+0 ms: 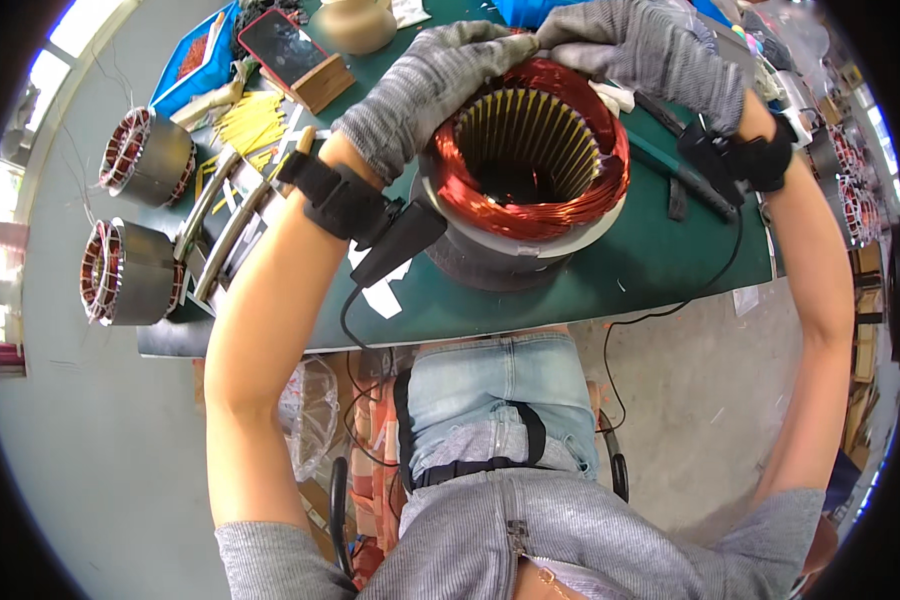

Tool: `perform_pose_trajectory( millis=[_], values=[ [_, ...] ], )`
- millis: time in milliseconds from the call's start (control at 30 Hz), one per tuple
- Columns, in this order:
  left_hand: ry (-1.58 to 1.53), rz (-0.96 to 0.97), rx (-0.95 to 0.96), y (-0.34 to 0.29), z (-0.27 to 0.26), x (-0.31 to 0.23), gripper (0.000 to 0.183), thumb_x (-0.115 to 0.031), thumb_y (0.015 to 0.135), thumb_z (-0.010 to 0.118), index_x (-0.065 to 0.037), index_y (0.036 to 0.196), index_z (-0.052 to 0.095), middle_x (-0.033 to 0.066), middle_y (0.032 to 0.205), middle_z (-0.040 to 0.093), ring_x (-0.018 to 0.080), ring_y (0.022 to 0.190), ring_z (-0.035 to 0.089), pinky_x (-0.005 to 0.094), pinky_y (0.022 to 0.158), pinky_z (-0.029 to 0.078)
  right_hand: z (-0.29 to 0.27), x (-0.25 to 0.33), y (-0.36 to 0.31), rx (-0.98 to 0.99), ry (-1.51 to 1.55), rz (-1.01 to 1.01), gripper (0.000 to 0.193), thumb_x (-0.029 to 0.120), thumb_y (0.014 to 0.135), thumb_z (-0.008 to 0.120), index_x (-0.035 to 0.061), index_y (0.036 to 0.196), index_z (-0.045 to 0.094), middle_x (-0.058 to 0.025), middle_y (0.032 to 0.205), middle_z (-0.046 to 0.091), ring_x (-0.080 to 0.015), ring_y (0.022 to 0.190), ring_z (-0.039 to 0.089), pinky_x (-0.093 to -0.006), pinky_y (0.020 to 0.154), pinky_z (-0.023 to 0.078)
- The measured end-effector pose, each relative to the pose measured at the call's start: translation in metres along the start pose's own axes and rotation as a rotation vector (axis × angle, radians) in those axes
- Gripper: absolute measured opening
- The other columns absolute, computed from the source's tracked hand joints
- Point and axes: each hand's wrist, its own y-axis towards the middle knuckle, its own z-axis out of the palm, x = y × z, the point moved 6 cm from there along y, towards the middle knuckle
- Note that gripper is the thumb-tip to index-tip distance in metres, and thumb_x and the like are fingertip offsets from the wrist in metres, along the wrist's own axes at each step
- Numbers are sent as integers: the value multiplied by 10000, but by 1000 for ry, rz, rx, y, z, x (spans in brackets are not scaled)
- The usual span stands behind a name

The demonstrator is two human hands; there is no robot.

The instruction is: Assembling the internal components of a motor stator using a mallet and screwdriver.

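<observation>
Before me on the green bench stands a motor stator (500, 262), upright, its grey body topped by a thick ring of red copper winding (515, 222). Yellow strips line the slots inside its bore. My left hand (432, 88), in a grey knit glove, curls over the far left of the winding. Also gloved, my right hand (645, 58) bends over the far right side, its fingertips close to those of the left. Both hands are closed at the winding's far rim; what the fingertips press there is partly hidden. Black straps with small devices circle both wrists.
Two more wound stators (150, 158) sit along the left edge. Yellow strips (252, 122), a wooden block (322, 84), a phone (282, 48) and a blue bin (196, 66) lie at the far left. Dark tools (705, 185) lie right of the stator. Cables hang from my wrists.
</observation>
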Motion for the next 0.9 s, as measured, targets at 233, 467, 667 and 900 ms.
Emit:
perform_pose_trajectory(
  millis=[233, 467, 667, 900],
  values=[
    [-246, -267, 85, 1, 4, -12, 251, -203, 896, 592, -13, 1055, 633, 34, 909, 655, 89, 789, 583, 205, 667, 475, 3, 6, -15, -13, -2, 296, 225, 131, 852, 619, -19, 1019, 633, -16, 832, 651, -64, 763, 550, -233, 688, 463],
    [-370, -203, 46, 9, 4, 6, 214, -209, 898, 591, -19, 980, 647, 21, 853, 649, 81, 738, 573, 208, 605, 466, 6, 20, -14, -119, -18, 268, 185, 133, 845, 632, -13, 958, 613, 20, 739, 604, -39, 698, 529, -217, 620, 450],
    [-162, -31, 94, 9, 1, 1, 219, -214, 903, 577, -10, 929, 652, 23, 827, 646, 85, 719, 565, 214, 621, 459, 6, 11, -14, -57, 81, 423, 192, 123, 826, 653, -5, 967, 632, 9, 759, 630, -36, 655, 545, -202, 570, 453],
    [349, 570, 63, 6, -3, -17, 221, -204, 907, 564, -18, 986, 653, 28, 855, 653, 91, 754, 572, 213, 651, 469, 2, 7, -6, -17, 8, 397, 269, 129, 820, 646, -24, 1039, 616, -57, 858, 658, -98, 748, 581, -234, 673, 469]
  ],
)
